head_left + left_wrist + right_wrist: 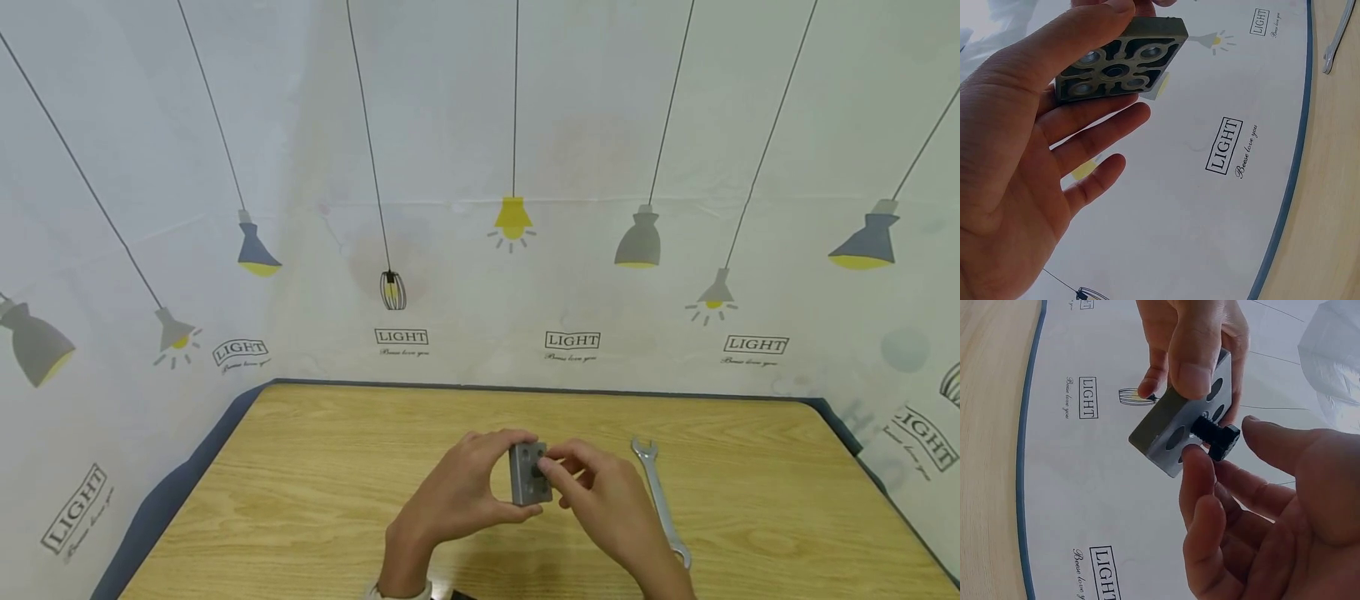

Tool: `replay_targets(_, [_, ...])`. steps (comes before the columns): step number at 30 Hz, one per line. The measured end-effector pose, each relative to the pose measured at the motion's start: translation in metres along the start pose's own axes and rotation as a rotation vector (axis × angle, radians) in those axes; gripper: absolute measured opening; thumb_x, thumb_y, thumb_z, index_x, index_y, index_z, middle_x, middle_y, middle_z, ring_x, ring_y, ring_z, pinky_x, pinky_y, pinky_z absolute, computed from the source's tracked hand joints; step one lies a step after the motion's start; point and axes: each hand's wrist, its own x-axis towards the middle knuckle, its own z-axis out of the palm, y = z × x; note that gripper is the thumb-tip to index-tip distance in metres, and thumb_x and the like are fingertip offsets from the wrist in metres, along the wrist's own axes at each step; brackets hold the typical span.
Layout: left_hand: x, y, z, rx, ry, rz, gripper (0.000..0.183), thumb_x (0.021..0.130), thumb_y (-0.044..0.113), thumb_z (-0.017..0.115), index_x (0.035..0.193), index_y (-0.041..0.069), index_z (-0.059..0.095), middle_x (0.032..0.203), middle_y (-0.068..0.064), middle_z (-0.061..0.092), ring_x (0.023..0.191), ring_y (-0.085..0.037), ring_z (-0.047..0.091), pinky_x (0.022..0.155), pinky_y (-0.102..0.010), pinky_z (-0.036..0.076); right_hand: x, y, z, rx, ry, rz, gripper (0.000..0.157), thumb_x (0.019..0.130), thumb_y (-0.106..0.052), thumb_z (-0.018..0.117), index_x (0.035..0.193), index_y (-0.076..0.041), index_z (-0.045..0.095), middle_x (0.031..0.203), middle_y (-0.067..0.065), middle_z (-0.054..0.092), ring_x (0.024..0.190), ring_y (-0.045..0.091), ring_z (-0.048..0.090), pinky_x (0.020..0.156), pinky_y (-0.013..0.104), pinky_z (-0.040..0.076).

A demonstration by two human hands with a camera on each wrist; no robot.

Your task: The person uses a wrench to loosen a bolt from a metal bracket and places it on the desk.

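Observation:
A grey, square metal block with several round holes is held up over the table by my left hand, thumb on one edge and fingers on the opposite one. Its back has a ribbed, recessed pattern, seen in the left wrist view. From the middle of the front face sticks a black bolt, part of its thread still showing outside the block. My right hand has its thumb and index finger around the bolt's head, the other fingers curled below.
To the right of my hands, a silver open-ended wrench lies on the wooden table. A small dark object shows at the bottom edge. Behind the table hangs a white sheet printed with lamps.

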Motion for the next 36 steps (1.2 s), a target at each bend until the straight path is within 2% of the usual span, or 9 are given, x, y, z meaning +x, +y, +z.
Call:
replay_targets(7, [0.0001, 0.0000, 0.0002, 0.005, 0.009, 0.022, 0.068, 0.075, 0.035, 0.087, 0.134, 0.016, 0.058, 0.121, 0.010, 0.066, 0.104, -0.006, 0.059, 0.094, -0.036, 0.048, -0.0001, 0.0011, 0.0009, -0.015, -0.005, -0.014, 0.010, 0.092, -0.028, 0.071, 0.098, -0.020, 0.073, 0.082, -0.009, 0.069, 0.060, 0.007, 0.059, 0.054, 0.025, 0.046])
replay_targets(16, [-0.0002, 0.0004, 0.0002, 0.005, 0.007, 0.019, 0.067, 0.076, 0.035, 0.087, 0.133, 0.016, 0.058, 0.121, 0.011, 0.066, 0.104, -0.005, 0.059, 0.095, -0.036, 0.047, -0.0002, 0.0021, -0.0004, -0.002, -0.027, -0.074, 0.009, 0.093, -0.022, 0.070, 0.099, -0.016, 0.072, 0.086, -0.004, 0.069, 0.063, 0.007, 0.061, 0.055, 0.024, 0.048])
replay_targets(27, [-0.0001, 0.0000, 0.0001, 0.016, 0.013, 0.028, 0.068, 0.074, 0.035, 0.088, 0.132, 0.017, 0.058, 0.120, 0.011, 0.066, 0.104, -0.004, 0.060, 0.095, -0.035, 0.047, -0.0010, 0.0023, -0.0022, -0.035, -0.020, -0.140, 0.008, 0.090, -0.018, 0.073, 0.098, -0.017, 0.072, 0.088, -0.004, 0.069, 0.069, 0.006, 0.061, 0.060, 0.022, 0.050])
replay_targets(36, [0.0000, 0.0011, -0.0007, 0.010, 0.013, 0.020, 0.068, 0.073, 0.033, 0.089, 0.132, 0.018, 0.059, 0.120, 0.011, 0.067, 0.104, -0.004, 0.060, 0.095, -0.035, 0.047, -0.0017, 0.0027, -0.0036, -0.041, -0.040, -0.177, 0.012, 0.089, -0.015, 0.074, 0.101, -0.018, 0.071, 0.095, -0.001, 0.069, 0.069, 0.005, 0.062, 0.057, 0.023, 0.049])
